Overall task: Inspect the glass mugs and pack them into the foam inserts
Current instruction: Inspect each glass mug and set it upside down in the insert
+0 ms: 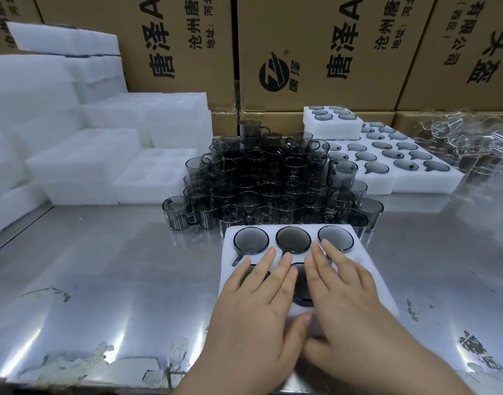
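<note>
The left hand (256, 303) and right hand (347, 297) are lying flat, fingers straight, pressing on the foam (370, 277) near the table (102, 275) edge. Mugs (293, 240) are sitting in its holes. Behind, a pile (261, 178) is waiting. Glass is probably slippery and breaks, so holding the handle looks safest.

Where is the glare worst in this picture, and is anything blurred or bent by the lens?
Head view: glare streaks the steel table, strongest at lower left. Head view: the clear glassware at far right is smeared and indistinct. Head view: the wide lens bows the cardboard boxes. The left hand, right hand and foam insert look sharp.
</note>
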